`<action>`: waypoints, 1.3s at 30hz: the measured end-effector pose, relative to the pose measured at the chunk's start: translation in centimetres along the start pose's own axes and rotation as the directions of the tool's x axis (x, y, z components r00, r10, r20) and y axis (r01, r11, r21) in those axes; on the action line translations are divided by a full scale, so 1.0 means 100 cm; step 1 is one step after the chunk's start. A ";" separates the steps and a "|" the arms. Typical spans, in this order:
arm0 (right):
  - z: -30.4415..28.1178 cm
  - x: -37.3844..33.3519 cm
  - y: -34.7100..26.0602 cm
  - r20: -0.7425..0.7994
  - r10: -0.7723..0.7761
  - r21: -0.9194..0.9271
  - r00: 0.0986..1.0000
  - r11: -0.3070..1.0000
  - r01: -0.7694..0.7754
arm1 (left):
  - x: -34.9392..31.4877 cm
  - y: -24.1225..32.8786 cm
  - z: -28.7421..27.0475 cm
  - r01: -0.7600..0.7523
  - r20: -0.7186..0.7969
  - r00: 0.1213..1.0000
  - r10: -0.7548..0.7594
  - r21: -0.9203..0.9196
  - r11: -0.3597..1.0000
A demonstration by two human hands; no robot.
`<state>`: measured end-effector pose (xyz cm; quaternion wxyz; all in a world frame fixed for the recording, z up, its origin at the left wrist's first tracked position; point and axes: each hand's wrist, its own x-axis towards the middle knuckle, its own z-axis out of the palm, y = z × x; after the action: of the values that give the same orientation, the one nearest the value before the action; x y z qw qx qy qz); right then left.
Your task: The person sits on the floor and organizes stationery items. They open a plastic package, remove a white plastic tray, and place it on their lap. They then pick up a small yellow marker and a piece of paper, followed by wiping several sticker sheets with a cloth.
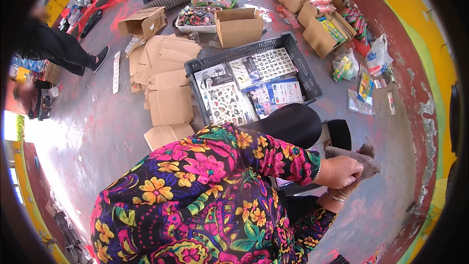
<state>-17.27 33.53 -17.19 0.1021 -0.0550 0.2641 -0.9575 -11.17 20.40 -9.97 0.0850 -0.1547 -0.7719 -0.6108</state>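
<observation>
At the right, my left hand (341, 171) is closed, pinching a soft grey fabric piece (367, 163) that looks like a glove or a cloth. My right hand (352, 186) comes up from below, close beneath the left one. The grey fabric and my left hand hide its fingers, so their pose does not show. Bracelets circle both wrists. Beyond my black-clad knee (288, 123) stands a dark plastic crate (304, 76), holding flat packs of printed sticker sheets (227, 103). A black container (339, 134) sits just left of the fabric.
Flattened cardboard (169, 103) lies left of the crate. Farther off are an open carton (239, 25), a white basket of small goods (196, 28) and cartons of packets (328, 34). Plastic bags (379, 55) rest near the right wall. Another person (58, 44) stands at the far left.
</observation>
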 end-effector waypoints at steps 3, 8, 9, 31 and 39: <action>-0.006 -0.003 -0.009 -0.017 -0.025 -0.030 1.000 0.999 0.025 | 0.003 -0.008 0.010 -0.144 -0.045 0.987 0.155 0.186 0.972; -0.021 0.014 -0.057 -0.066 -0.134 -0.058 0.989 0.990 0.131 | -0.005 -0.003 -0.020 -0.174 0.259 0.946 0.193 -0.094 0.980; -0.025 0.020 -0.082 -0.079 -0.197 -0.059 0.977 0.979 0.193 | -0.004 -0.009 -0.036 -0.200 0.219 0.948 0.231 -0.154 0.968; -0.073 -0.024 -0.173 0.195 -0.555 -0.980 0.808 -0.151 0.133 | -0.261 -0.296 -0.210 0.138 0.071 0.740 -0.669 0.957 0.255; -0.041 -0.034 -0.152 0.050 -0.512 -0.876 0.857 0.390 0.285 | -0.252 -0.281 -0.201 0.085 0.080 0.800 -0.594 0.966 0.245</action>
<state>-17.19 49.11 -13.00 -0.2043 -0.0501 0.6922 -0.6904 1.69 -8.32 -39.03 -0.1560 -0.0313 -0.9872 -0.0054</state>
